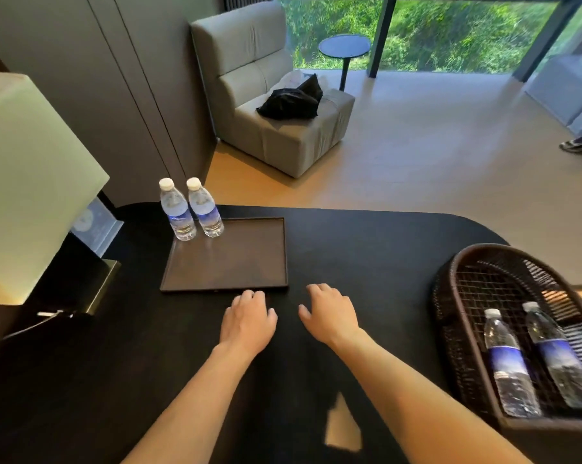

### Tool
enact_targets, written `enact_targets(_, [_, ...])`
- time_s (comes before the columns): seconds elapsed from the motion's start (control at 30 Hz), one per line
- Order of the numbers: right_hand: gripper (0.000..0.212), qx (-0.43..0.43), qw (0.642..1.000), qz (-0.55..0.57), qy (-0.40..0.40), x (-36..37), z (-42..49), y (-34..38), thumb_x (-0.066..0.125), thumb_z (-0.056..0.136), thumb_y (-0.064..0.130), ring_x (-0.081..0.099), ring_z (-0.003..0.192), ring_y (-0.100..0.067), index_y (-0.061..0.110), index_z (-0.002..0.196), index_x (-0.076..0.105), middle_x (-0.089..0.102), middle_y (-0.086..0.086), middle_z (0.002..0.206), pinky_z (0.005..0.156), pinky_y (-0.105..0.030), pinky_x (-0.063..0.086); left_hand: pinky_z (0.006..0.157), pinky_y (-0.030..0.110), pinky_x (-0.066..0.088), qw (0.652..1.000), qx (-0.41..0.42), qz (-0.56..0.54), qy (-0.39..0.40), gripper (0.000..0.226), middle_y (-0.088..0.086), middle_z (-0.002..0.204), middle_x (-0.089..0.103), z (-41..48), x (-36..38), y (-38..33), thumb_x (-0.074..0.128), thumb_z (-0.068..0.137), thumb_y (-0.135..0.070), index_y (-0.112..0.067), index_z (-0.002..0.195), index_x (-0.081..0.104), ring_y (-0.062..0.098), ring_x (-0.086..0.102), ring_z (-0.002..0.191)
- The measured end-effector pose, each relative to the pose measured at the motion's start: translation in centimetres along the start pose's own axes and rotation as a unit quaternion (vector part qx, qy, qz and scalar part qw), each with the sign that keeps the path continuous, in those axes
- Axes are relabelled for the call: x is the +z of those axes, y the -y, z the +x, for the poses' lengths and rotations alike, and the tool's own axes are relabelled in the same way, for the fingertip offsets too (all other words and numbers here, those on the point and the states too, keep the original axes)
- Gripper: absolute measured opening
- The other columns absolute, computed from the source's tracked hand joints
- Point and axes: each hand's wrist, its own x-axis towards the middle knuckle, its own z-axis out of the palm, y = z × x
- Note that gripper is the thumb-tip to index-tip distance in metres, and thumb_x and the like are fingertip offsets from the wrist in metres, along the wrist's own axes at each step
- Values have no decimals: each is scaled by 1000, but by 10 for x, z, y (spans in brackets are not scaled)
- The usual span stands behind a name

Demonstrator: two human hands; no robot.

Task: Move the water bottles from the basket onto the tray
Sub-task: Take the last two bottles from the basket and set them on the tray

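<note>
fingers (249,296) bare, basket bottles (512,363) well right

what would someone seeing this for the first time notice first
Two bare hands, left hand and right hand, rest empty on the black table. Two clear plastic water bottles stand upright at the flat brown tray's far left corner; two more bottles lean in the dark woven basket at right.

You've got nothing readable here: the blue labels on the two tray bottles (190,209) and the two basket bottles (530,360) are too blurred, and the card (93,226) by the lamp too.
</note>
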Motion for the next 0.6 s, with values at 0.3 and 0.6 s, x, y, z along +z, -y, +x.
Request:
enact_targets(0.3, [34, 59, 998, 11, -28, -54, -136, -142, 52, 97, 45, 64, 102, -29, 17, 116, 61, 66, -4, 109, 79, -41, 45, 79, 34, 51, 995, 97, 22, 15, 27, 0, 104, 63, -99, 34, -142, 52, 97, -37, -17, 110, 64, 19, 63, 95])
enact_targets(0.6, [23, 167, 981, 72, -73, -101, -214, -272, 56, 96, 43, 65, 92, -21, 22, 106, 60, 63, 3, 95, 76, -37, 49, 68, 27, 52, 979, 201, -7, 34, 18, -6, 87, 59, -125, 76, -276, 56, 97, -36, -19, 100, 63, 10, 61, 76])
